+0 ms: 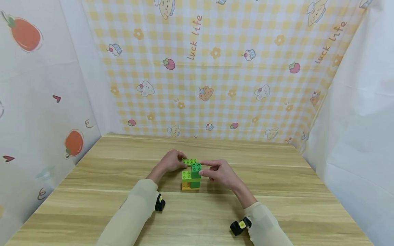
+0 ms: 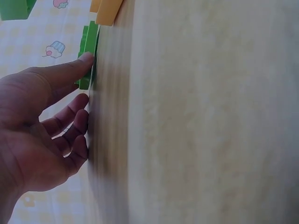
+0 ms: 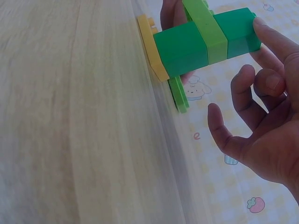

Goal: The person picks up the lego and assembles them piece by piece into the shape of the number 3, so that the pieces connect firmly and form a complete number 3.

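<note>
A small stack of toy building bricks stands on the table: a yellow-orange base plate [image 1: 185, 186], a green brick [image 3: 182, 49] on it, a light green brick [image 1: 186, 175] across that, and a dark green brick [image 1: 196, 169] on top. My right hand [image 1: 222, 173] has thumb and index finger at the right side of the top brick, pinching it; its other fingers curl loosely away. Behind the stack a flat light green studded brick [image 1: 189, 161] lies on the table. At its left end my left hand [image 1: 173, 161] grips it between thumb and index finger.
The wood-grain table [image 1: 184, 218] runs back to a yellow checked cloth [image 1: 191, 75] with cartoon prints. White cloth hangs on the left and right sides. Each wrist wears a small black camera, as on the left wrist camera [image 1: 159, 203].
</note>
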Available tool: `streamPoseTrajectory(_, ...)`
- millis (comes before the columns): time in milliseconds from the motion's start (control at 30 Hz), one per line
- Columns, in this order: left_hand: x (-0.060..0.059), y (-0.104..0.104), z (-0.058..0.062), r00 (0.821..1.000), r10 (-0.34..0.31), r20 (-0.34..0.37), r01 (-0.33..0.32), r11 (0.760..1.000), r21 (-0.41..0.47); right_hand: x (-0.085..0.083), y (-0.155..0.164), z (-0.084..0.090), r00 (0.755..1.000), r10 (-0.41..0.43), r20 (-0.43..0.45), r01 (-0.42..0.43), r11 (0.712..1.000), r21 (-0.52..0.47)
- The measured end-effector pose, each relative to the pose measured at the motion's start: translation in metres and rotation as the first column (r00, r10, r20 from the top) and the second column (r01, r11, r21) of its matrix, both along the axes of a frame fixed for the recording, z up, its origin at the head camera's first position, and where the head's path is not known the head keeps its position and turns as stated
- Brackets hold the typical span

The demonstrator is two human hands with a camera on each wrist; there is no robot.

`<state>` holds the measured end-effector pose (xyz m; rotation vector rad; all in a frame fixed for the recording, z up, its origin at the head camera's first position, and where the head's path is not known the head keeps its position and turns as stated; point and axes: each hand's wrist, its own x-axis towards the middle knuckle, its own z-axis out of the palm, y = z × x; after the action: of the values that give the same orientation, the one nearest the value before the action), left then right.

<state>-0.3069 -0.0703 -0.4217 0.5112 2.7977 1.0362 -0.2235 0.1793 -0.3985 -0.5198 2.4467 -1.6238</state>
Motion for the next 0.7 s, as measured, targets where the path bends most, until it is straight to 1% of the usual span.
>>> streamPoseTrajectory(133, 0.001, -0.002, 0.001, 1.0, 0.005, 0.015, -0.006, 1.0, 0.019, 0.0, 0.0, 0.0, 1.0, -0.001, 0.003, 0.001, 1.0, 0.001)
streamPoseTrajectory(333, 0.003, -0.006, 0.007, 0.998, 0.016, 0.054, -0.019, 0.998, 0.054, -0.001, 0.0, 0.0, 1.0, -0.008, 0.001, 0.008, 1.0, -0.005)
streamPoseTrajectory(467, 0.005, -0.009, 0.011, 0.998, 0.016, 0.055, -0.019, 0.997, 0.069, -0.002, 0.001, 0.0, 1.0, -0.011, -0.002, 0.011, 1.0, 0.003)
streamPoseTrajectory(700, 0.014, -0.013, 0.017, 0.997, 0.037, 0.06, -0.045, 0.989, 0.14, -0.001, 0.0, 0.0, 1.0, -0.016, 0.009, 0.016, 1.0, 0.01)
